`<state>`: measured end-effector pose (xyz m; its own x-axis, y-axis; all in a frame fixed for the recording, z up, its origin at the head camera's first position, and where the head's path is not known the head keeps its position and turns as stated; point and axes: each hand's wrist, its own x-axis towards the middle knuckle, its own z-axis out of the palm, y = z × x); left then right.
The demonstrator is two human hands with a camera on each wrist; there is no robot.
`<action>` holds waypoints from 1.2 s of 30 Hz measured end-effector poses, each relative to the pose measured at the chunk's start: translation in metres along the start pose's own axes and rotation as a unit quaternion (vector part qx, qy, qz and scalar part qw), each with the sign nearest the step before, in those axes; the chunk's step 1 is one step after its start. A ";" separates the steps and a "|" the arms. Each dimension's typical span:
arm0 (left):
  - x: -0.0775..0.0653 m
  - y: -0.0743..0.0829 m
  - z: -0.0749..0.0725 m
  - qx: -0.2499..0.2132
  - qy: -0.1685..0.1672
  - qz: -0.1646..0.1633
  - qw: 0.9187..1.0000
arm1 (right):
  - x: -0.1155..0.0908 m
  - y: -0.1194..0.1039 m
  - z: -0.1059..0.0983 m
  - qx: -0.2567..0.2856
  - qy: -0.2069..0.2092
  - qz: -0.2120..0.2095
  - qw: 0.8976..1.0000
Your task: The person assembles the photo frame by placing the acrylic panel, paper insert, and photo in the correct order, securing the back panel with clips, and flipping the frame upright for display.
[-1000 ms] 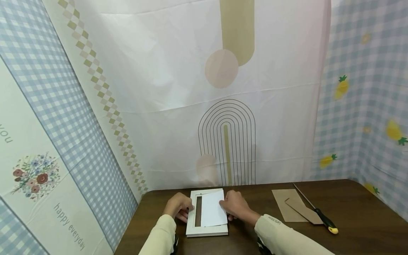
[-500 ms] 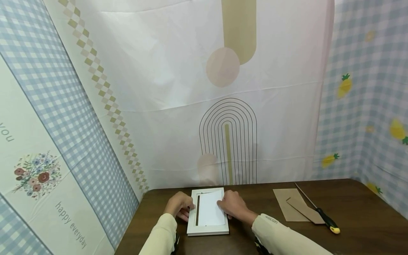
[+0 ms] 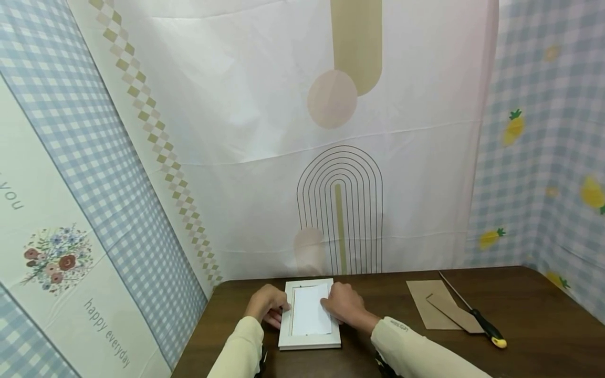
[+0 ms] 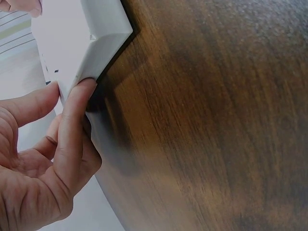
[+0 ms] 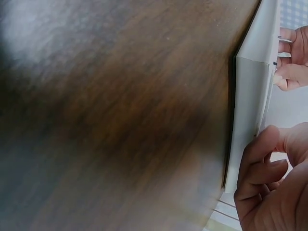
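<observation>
A white picture frame (image 3: 309, 342) lies flat on the dark wooden table, small dark tabs showing around its recess. In that recess lies a white sheet (image 3: 309, 312). My left hand (image 3: 268, 305) grips the frame's left side, thumb on top and a finger along its outer edge; the left wrist view shows this hand (image 4: 57, 139) close up. From the right side, my right hand (image 3: 346, 304) holds the frame, its thumb on the sheet's right edge. In the right wrist view, the fingers of this hand (image 5: 274, 178) curl against the frame's outer side (image 5: 250, 91).
On the right of the table lie a brown backing board (image 3: 432, 310) with a bent-cornered outline, a thin bent rod (image 3: 444, 310) and a screwdriver (image 3: 487, 326) with a black and yellow handle. A printed white cloth (image 3: 264, 210) hangs behind the table (image 3: 387, 286).
The white sheet has slid left and settled down in the frame's recess, covering the dark gap at its left. My right hand has moved slightly left with it; the left hand stays put.
</observation>
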<state>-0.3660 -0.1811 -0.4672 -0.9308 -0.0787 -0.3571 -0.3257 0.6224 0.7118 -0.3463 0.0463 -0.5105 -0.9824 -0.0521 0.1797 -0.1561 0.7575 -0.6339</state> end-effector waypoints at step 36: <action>0.002 -0.002 0.001 -0.008 0.000 0.009 1.000 | 0.006 0.008 0.012 0.007 -0.005 0.030 1.000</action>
<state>-0.3671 -0.1821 -0.4699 -0.9364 -0.0667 -0.3445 -0.3112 0.6118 0.7273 -0.3547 0.0444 -0.5237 -0.9909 -0.0124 0.1338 -0.0978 0.7499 -0.6543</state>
